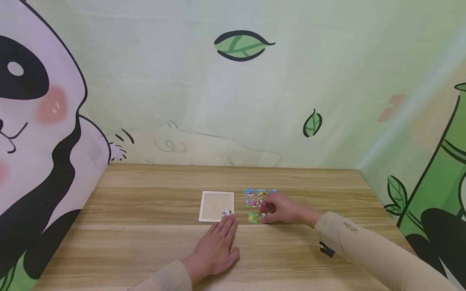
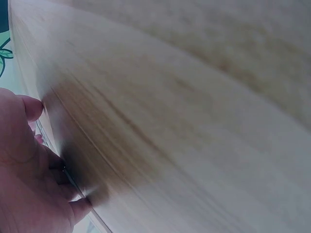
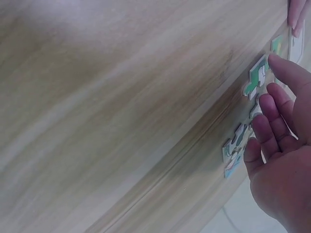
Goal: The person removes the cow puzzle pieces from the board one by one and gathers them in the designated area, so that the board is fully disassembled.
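My left hand (image 1: 217,247) lies flat on the table, its straight fingertips at the lower edge of a white-rimmed puzzle tray (image 1: 200,207). One puzzle piece (image 1: 226,212) with a white figure sits in the tray's lower right corner. To the right of the tray, my right hand (image 1: 282,207) is over loose puzzle pieces (image 1: 251,203), its fingers curved. Its thumb and index finger pinch a green and white puzzle piece (image 3: 257,76) low at the table. Part of the piece group is hidden under this hand.
The wooden table (image 1: 145,242) meets a backdrop (image 1: 182,81) painted with a panda, leaves and bamboo. More puzzle pieces (image 3: 234,150) lie beyond the right fingers. A dark strap (image 1: 326,249) shows under the right sleeve.
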`<state>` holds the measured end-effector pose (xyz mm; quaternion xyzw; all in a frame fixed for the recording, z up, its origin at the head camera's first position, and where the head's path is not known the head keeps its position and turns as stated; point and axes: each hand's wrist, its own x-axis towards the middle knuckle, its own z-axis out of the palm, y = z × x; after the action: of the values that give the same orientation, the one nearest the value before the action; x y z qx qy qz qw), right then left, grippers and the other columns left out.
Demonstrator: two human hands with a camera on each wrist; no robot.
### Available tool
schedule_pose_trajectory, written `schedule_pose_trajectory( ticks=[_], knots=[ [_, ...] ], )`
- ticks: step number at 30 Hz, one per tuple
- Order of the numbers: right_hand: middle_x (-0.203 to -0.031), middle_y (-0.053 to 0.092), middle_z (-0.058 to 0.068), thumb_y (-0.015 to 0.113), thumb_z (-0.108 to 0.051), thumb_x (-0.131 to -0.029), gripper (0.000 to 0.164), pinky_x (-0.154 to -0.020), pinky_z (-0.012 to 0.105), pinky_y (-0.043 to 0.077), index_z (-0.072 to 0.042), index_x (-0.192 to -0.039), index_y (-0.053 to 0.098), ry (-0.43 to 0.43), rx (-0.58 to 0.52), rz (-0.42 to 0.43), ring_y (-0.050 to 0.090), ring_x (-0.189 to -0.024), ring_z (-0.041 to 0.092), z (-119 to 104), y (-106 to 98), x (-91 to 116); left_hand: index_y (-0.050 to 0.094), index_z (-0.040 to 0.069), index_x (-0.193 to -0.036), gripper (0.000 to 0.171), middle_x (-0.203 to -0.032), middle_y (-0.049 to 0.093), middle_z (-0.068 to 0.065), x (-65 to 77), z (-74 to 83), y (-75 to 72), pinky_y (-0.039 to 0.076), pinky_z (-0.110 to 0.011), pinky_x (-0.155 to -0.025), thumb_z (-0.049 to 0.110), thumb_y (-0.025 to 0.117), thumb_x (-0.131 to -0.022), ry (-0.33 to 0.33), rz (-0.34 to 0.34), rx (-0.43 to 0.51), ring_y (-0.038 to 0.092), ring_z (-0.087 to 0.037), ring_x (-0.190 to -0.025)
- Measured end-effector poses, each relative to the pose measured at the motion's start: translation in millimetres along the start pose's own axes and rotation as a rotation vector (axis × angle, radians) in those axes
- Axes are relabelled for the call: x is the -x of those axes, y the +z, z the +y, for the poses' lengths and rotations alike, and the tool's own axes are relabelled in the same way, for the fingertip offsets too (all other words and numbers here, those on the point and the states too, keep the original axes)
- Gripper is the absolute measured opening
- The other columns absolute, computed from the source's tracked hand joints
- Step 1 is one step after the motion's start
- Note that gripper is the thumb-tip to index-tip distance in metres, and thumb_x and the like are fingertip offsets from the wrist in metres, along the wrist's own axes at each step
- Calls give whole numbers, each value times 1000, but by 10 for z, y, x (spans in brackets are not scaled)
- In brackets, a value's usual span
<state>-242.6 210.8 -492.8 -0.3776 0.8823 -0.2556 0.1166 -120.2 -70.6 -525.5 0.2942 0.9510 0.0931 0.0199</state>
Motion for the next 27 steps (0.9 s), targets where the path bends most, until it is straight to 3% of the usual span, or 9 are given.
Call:
schedule_pose_trajectory(
  ticks=[8,15,27],
  knots=[
    [-95,69,0,86,-25,-91,21,-79,28,47,-10,-101,77,7,48,-8,57,-87,16,-39,20,-32,37,-4,-163,72,-172,33,-20,8,11,-14,32,-49,-128,40,45,-106,2,-5,-9,32,-34,-160],
    [-100,71,0,86,-23,-92,19,-84,30,51,-10,-105,81,-13,40,1,60,-92,15,-68,36,-37,37,-4,-163,72,-172,32,-20,9,8,-27,32,-50,-128,39,45,-106,4,-6,0,32,-35,-160],
    [-93,69,2,84,-17,-92,23,-78,25,43,-8,-113,83,-73,60,7,56,-86,20,-71,92,-35,36,-5,-163,72,-173,31,-20,11,31,-63,32,-50,-128,40,45,-107,0,-21,-7,31,-35,-160]
  ],
)
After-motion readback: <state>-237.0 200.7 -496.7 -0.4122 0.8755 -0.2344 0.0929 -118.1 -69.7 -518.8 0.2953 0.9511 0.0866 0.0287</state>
